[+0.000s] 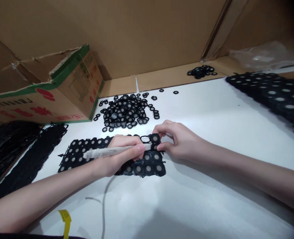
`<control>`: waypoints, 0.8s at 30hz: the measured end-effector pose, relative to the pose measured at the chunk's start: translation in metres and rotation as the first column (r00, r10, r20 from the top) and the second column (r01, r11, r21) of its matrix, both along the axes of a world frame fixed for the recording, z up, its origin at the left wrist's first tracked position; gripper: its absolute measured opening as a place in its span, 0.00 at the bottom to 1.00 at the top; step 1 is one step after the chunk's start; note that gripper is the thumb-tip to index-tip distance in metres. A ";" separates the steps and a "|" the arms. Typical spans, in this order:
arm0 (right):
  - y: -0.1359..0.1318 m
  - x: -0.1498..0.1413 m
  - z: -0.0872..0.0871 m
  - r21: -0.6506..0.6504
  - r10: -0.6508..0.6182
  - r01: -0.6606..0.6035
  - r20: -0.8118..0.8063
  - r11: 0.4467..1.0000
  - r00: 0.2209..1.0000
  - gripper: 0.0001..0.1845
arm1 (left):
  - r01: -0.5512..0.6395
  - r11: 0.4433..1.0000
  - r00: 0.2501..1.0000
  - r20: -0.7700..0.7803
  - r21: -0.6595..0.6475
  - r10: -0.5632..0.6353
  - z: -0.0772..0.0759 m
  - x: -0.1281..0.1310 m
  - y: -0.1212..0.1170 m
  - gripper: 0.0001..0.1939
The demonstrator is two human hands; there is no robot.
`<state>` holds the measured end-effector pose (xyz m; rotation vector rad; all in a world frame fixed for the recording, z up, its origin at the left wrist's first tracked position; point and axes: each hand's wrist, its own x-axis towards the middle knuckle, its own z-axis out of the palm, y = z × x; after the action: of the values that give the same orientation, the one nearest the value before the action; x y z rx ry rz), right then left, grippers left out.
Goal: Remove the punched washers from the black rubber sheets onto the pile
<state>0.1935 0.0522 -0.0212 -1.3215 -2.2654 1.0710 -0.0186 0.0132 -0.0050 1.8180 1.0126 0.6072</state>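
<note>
A white pen-like tool [99, 152] is held in my left hand [123, 157], fingers closed around it. Its tip reaches the right part of a black sheet [150, 162] with rows of round cells showing pale discs. Near the tip, one cell at the top edge shows white through it. My right hand [179, 139] is at the sheet's right end, thumb and forefinger closed on the edge beside a pale-centred cell. My left hand and forearm hide the middle of the sheet.
Behind the sheet lies a heap of small black rings [123, 111]; a smaller pile [201, 71] sits farther back. A cardboard box [74, 89] stands left, above stacked black sheets [37, 159]. Another disc-filled sheet [273, 94] lies right, near a clear plastic bag [263, 54]. A thin grey cord [103, 205] crosses the front.
</note>
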 end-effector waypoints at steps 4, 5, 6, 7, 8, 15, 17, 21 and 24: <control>0.000 -0.001 0.000 0.005 0.000 0.000 0.002 1.000 1.000 0.10 | 0.004 1.000 1.000 -0.008 0.024 -0.004 -0.001 0.000 -0.001 0.19; 0.000 -0.001 -0.001 0.006 0.002 -0.002 0.005 1.000 1.000 0.11 | 0.006 1.000 1.000 -0.009 0.027 -0.006 -0.002 0.000 -0.001 0.19; 0.000 -0.001 -0.001 0.008 0.006 -0.007 0.006 1.000 1.000 0.11 | 0.010 1.000 1.000 -0.012 0.024 -0.010 -0.002 0.000 -0.001 0.19; 0.001 -0.001 -0.001 0.011 0.011 -0.011 0.006 1.000 1.000 0.11 | 0.013 1.000 1.000 -0.016 0.017 -0.013 -0.002 0.000 0.000 0.19; 0.001 -0.002 -0.001 0.013 0.015 -0.015 0.007 1.000 1.000 0.11 | 0.016 1.000 1.000 -0.019 0.007 -0.016 -0.002 0.000 0.000 0.19; 0.001 -0.002 -0.002 0.003 0.020 -0.020 0.012 1.000 1.000 0.11 | 0.097 0.995 0.995 -0.021 -0.022 -0.098 0.001 0.002 0.004 0.19; 0.001 0.000 -0.001 0.014 0.042 -0.042 0.006 0.999 0.999 0.09 | 0.092 0.996 0.995 -0.024 -0.014 -0.093 0.001 0.003 0.004 0.19; -0.001 0.005 0.006 0.018 0.117 -0.117 0.002 0.993 0.993 0.05 | 0.014 1.000 0.998 -0.055 0.000 -0.014 -0.001 0.001 0.001 0.19; -0.003 0.007 0.008 -0.043 0.163 -0.164 -0.029 0.986 0.986 0.13 | -0.027 0.999 0.999 -0.047 0.024 0.028 -0.001 -0.001 -0.001 0.18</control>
<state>0.2007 0.0494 -0.0130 -1.1475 -2.3774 1.1924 -0.0197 0.0127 -0.0060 1.8492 1.0672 0.5977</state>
